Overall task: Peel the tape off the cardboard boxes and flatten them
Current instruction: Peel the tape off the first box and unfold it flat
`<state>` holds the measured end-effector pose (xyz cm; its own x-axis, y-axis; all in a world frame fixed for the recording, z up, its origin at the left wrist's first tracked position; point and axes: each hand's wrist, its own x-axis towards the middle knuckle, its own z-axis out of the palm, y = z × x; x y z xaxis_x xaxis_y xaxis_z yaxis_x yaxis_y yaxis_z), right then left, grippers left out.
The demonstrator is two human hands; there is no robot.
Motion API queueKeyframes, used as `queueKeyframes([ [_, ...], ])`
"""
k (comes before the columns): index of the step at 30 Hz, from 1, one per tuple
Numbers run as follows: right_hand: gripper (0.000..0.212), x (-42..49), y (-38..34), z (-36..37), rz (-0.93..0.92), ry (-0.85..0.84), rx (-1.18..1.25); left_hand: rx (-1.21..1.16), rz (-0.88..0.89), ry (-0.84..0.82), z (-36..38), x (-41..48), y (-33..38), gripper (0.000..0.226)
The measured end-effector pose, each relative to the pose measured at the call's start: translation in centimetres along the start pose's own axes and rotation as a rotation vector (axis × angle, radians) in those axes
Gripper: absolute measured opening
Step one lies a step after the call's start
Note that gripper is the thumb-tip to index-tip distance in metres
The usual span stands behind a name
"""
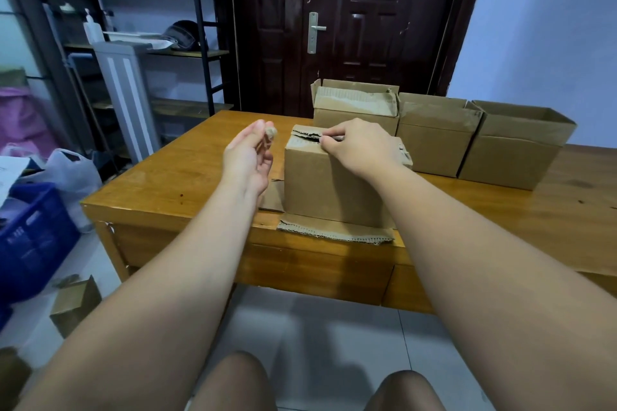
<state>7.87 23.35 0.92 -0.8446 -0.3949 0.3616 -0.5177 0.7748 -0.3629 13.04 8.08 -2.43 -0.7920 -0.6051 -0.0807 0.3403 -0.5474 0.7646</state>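
Observation:
A cardboard box (334,183) stands near the front edge of the wooden table (187,173), its bottom flaps splayed flat on the tabletop. My right hand (357,143) rests on the box's top and pinches the tape (329,138) at the torn seam. My left hand (248,153) hovers left of the box, palm turned inward, with a small wad of peeled tape (270,132) held at its fingertips. Three more open boxes stand behind: one at the back (355,107), one in the middle (434,133) and one at the right (514,150).
A dark door (350,10) is behind the table. Metal shelving (133,27) stands at the left, with a blue crate (30,237), white bags (71,173) and a small cardboard box (75,304) on the floor. My knees show at the bottom.

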Motion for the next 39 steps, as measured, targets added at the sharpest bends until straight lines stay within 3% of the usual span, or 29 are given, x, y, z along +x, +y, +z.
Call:
queueKeyframes([
  [3, 0.030, -0.2, 0.0, -0.2, -0.002, -0.006, -0.001, -0.209, -0.102, 0.147, 0.3, 0.6, 0.5, 0.015],
  [6, 0.031, -0.2, 0.0, -0.2, -0.006, -0.007, -0.004, -0.159, -0.156, 0.257, 0.5, 1.1, 0.8, 0.017],
  [9, 0.031, -0.3, 0.0, -0.3, -0.005, -0.002, -0.005, -0.041, -0.066, 0.312, 0.6, 1.8, 1.6, 0.031],
  [11, 0.030, -0.3, 0.0, -0.2, -0.002, -0.003, -0.005, 0.004, 0.090, 0.366, 1.2, 1.8, 2.5, 0.031],
  [13, 0.030, -0.2, 0.0, -0.2, 0.004, -0.010, 0.005, 0.253, 0.227, 0.244, 2.7, 1.4, 2.9, 0.028],
  [16, 0.033, -0.1, 0.1, -0.4, 0.036, -0.034, 0.092, 0.525, 0.252, -0.103, 5.8, 0.0, 2.3, 0.043],
  [19, 0.046, 0.0, 0.2, -1.2, 0.093, -0.052, 0.278, 0.554, 0.228, -0.293, 8.0, -1.0, 1.2, 0.027],
  [22, 0.042, 0.1, 0.6, -2.2, 0.194, -0.042, 0.600, 0.493, 0.161, -0.333, 9.0, -1.1, -0.2, 0.025],
  [26, 0.056, 0.2, 1.6, -3.1, 0.255, -0.033, 0.886, 0.609, 0.207, -0.370, 9.6, -1.1, -1.5, 0.016],
  [33, 0.035, 1.4, 2.6, -1.8, 0.257, 0.046, 1.036, 0.815, 0.318, -0.524, 9.6, -1.4, -1.7, 0.027],
  [36, 0.033, 1.5, 2.9, -1.4, 0.229, 0.044, 0.980, 0.882, 0.334, -0.609, 9.5, -1.7, -1.7, 0.032],
  [39, 0.051, 1.2, 2.2, -1.3, 0.202, 0.034, 0.838, 0.906, 0.271, -0.680, 9.3, -1.7, -1.8, 0.036],
])
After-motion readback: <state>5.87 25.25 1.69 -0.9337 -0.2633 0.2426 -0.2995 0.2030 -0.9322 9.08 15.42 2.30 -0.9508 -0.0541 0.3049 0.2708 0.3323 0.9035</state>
